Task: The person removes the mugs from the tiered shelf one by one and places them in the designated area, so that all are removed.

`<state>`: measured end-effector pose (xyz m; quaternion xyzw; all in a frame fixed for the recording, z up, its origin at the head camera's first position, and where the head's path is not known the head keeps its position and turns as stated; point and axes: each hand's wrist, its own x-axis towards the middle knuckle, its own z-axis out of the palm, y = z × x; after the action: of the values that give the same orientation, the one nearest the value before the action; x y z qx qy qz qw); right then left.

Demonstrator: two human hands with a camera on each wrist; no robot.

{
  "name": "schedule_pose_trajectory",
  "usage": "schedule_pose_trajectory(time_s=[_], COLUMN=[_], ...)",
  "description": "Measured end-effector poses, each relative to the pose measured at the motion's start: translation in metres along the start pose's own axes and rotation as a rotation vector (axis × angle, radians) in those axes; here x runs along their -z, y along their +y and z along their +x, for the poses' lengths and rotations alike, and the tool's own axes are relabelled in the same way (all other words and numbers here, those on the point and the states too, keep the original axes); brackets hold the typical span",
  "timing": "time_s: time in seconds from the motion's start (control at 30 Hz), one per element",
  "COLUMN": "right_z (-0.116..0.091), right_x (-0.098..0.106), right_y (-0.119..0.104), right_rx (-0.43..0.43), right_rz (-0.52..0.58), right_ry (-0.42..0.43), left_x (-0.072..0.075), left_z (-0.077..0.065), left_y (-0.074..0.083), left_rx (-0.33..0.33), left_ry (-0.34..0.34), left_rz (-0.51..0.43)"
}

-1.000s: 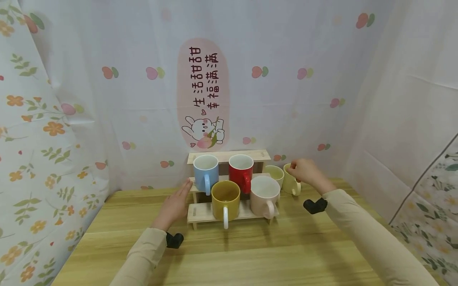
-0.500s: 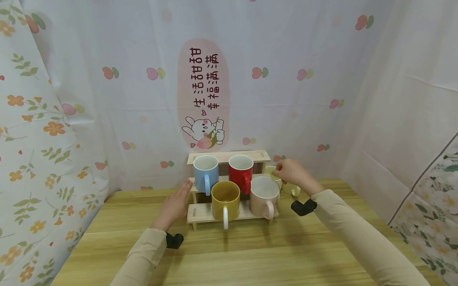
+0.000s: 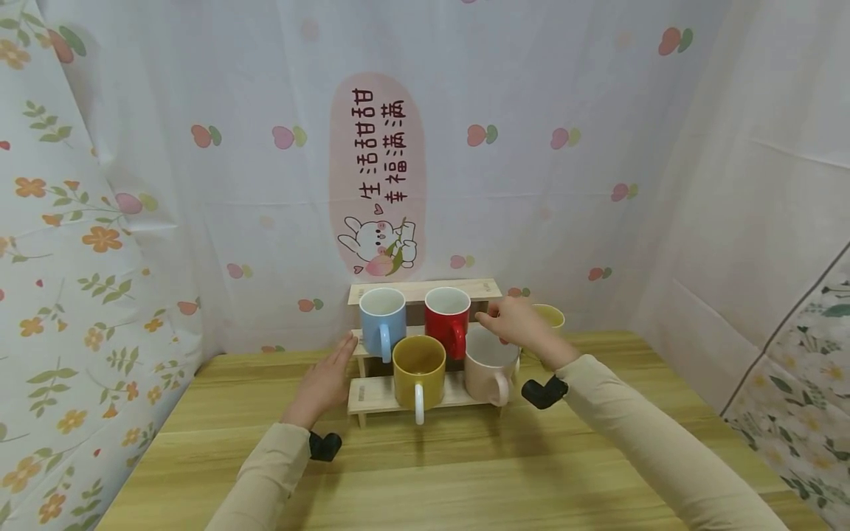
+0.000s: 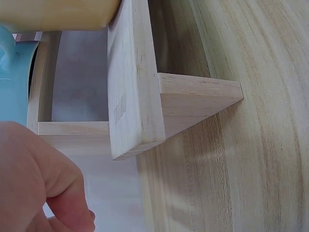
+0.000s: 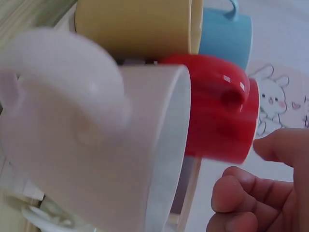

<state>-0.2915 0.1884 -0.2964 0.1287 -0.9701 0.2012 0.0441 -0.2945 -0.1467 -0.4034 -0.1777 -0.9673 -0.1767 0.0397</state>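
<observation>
A stepped wooden rack (image 3: 372,398) carries a light blue mug (image 3: 383,324) and a red mug (image 3: 446,310) on its middle step. A mustard mug (image 3: 418,376) and a pale pink mug (image 3: 490,369) sit on the lowest step. My left hand (image 3: 323,383) rests at the rack's left end, fingers extended. Above the pale pink mug and beside the red one is my right hand (image 3: 521,324). In the right wrist view, its thumb (image 5: 275,145) is close to the red mug's rim, with bent fingers and no mug between them. A yellow mug (image 3: 550,316) shows partly behind it.
The wooden table (image 3: 465,472) extends in front of the rack. A patterned white curtain (image 3: 265,221) hangs close behind, with more cloth along both sides. The rack's top step (image 3: 425,290) is bare.
My right hand has moved left from the yellow mugs to beside the red mug, covering much of the yellow ones. The left hand and the mugs on the rack look unmoved.
</observation>
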Motion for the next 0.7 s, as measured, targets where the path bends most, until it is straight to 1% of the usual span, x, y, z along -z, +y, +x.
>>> schedule_pose_trajectory(time_s=[0.23,0.37,0.5,0.63,0.7], right_z=[0.002,0.003,0.004,0.005,0.005], right_x=[-0.014,-0.023,-0.031,-0.039,-0.042], right_y=[-0.016,-0.024,-0.03,-0.033,-0.034], right_rx=[0.004,-0.019,-0.014,-0.014,-0.017], right_rz=[0.0,-0.021,-0.028,0.004,0.001], right_ry=[0.053,0.088,0.097,0.102,0.117], left_x=[0.0,0.0,-0.001,-0.001,-0.001], left_z=[0.001,0.001,0.002,0.002,0.002], left_y=[0.0,0.0,-0.001,-0.001,-0.001], left_rx=[-0.003,-0.002,0.009,0.013,0.011], left_ry=[0.004,-0.002,-0.012,-0.017,-0.016], left_rz=[-0.005,-0.006,-0.014,-0.017,-0.014])
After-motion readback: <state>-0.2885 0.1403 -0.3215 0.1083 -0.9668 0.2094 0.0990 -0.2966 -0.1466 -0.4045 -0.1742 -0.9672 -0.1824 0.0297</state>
